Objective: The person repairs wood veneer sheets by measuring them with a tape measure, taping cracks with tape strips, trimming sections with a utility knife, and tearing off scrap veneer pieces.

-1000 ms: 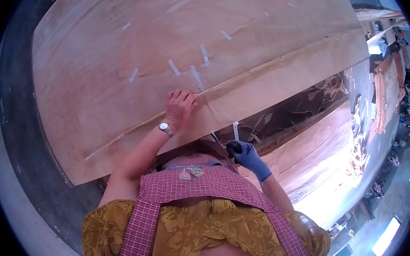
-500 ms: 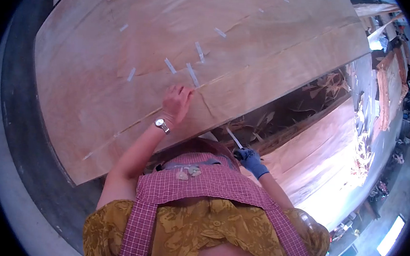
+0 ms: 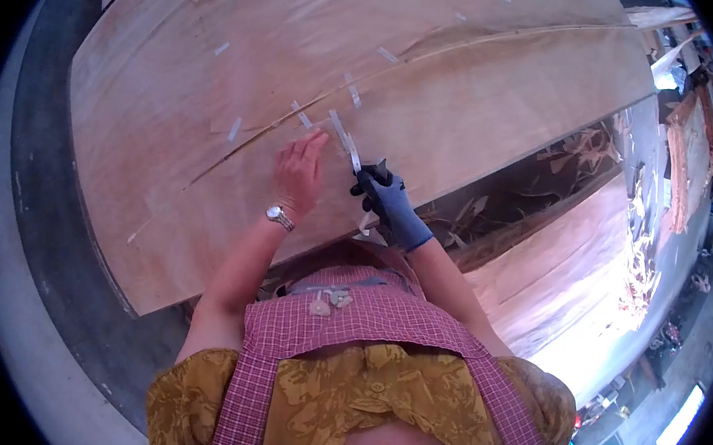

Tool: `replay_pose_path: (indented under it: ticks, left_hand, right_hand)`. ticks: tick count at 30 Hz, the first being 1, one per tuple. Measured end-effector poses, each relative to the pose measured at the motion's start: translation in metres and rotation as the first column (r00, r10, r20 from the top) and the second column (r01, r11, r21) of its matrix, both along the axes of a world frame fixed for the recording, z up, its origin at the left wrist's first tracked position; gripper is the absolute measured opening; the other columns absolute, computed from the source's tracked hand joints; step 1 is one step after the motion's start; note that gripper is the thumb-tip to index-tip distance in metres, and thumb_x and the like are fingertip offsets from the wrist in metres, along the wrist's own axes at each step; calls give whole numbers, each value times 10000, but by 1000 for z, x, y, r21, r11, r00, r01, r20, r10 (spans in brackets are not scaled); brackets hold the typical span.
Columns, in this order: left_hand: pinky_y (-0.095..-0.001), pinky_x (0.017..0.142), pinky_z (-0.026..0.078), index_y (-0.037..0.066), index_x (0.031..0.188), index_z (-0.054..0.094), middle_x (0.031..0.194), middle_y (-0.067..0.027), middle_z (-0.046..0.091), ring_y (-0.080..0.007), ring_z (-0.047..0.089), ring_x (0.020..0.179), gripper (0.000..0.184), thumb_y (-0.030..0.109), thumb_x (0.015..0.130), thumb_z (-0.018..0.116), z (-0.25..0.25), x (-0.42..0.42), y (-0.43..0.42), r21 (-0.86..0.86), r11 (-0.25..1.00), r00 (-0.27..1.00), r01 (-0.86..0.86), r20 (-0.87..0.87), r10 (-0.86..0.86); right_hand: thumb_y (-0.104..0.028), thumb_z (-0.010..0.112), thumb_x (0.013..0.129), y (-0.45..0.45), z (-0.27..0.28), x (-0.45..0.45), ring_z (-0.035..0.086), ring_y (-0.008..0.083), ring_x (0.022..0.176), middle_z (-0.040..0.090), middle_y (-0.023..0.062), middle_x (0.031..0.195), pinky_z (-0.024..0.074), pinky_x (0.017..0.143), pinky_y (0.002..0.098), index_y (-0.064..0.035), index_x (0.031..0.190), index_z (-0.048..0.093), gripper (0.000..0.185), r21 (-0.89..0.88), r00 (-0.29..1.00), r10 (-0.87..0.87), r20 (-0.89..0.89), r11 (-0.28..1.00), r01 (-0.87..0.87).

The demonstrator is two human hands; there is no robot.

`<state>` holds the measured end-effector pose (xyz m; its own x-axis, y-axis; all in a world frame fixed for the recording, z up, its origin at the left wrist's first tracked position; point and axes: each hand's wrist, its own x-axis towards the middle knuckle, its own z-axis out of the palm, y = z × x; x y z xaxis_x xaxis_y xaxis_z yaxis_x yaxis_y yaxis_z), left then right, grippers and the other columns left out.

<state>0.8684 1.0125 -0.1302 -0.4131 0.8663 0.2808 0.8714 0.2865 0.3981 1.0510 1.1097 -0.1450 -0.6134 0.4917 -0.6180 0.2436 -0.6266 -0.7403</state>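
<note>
A broad sheet of thin wood veneer (image 3: 497, 108) spreads in front of me, with several short pale tape strips (image 3: 235, 129) stuck on it. My left hand (image 3: 300, 169), bare and with a watch at the wrist, lies over the sheet, its fingers stretched out and slightly blurred. Just right of it, my gloved right hand (image 3: 385, 198) is closed round the dark handle of a knife (image 3: 351, 153). The pale blade points up and left across the veneer, close to one tape strip. Beyond both hands, a long narrow veneer edge (image 3: 298, 111) runs diagonally over the sheet.
A gap with torn veneer scraps (image 3: 477, 218) lies to the right, past the sheet's edge. Another veneer stack (image 3: 537, 243) stands beyond it. More veneer bundles (image 3: 679, 162) and loose shavings (image 3: 637, 283) are at the far right. Dark floor (image 3: 44, 134) borders the left side.
My right hand has brought the knife from beside the sheet's near edge up onto the veneer. The long narrow edge has shifted away from me. My left hand has moved slightly nearer and left.
</note>
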Motion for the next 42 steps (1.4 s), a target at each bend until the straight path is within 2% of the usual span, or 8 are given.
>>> replay_pose_path:
  ticks: [11,19,22,26,31,37,40,42]
  left_hand:
    - [-408,1049,350,124,1305,578,1426,-29,503,-244,467,1276,485,91,821,569,-10,25,-1,-212,918,937,334,-31,-348]
    - [-537,1085,262,429,1356,507,1533,-190,300,-391,350,1347,593,264,810,668,19,22,-7,-401,754,828,520,19,-561]
    - [-570,1067,274,452,1359,494,1511,-223,304,-425,323,1351,584,298,822,662,24,28,-9,-433,730,821,528,40,-570]
    - [-604,1029,306,435,1349,502,1460,-275,334,-463,332,1322,528,361,842,625,6,22,-7,-390,750,785,534,-101,-612]
    - [-640,1074,250,420,1385,459,1508,-283,245,-491,273,1358,596,313,827,639,-1,22,-13,-387,753,796,532,-75,-601]
    - [-626,1133,163,412,1451,395,1575,-253,138,-469,146,1444,616,314,876,594,12,19,-20,-473,689,807,550,88,-584]
    - [-570,1152,195,365,1479,368,1578,-232,154,-424,180,1450,669,212,868,594,12,4,-41,-326,752,817,573,153,-557]
    - [-524,1164,222,292,1504,349,1571,-219,192,-393,221,1448,726,130,840,593,10,-21,-74,-103,850,844,517,225,-486]
  right_hand:
    - [-236,609,962,-13,11,18,562,101,550,684,53,831,465,494,243,-41,1092,641,236,-127,994,-49,96,990,61]
    - [-240,635,942,-35,14,68,646,179,613,692,81,827,513,526,304,-37,1032,634,222,43,984,31,175,998,-39]
    - [-271,633,909,-41,-46,89,674,255,636,701,96,794,503,547,381,-75,1030,651,231,706,909,114,402,594,-387]
    - [-266,613,868,-38,-9,79,677,360,730,677,132,800,524,627,468,-119,1063,568,249,764,775,82,627,130,-632]
    - [-218,610,861,-23,10,97,688,365,795,691,152,830,540,681,447,-85,1023,611,209,566,617,140,774,282,-775]
    - [-157,661,814,-97,-6,147,676,311,964,689,162,1073,538,844,365,-102,1203,643,393,466,883,445,149,756,-460]
    - [-155,657,824,-147,-6,116,659,269,1009,672,133,1134,524,889,350,-127,1178,664,356,822,763,589,267,275,-499]
    - [-149,650,827,-187,7,78,661,277,991,677,116,1112,523,890,357,-143,1169,667,343,744,691,611,387,236,-625]
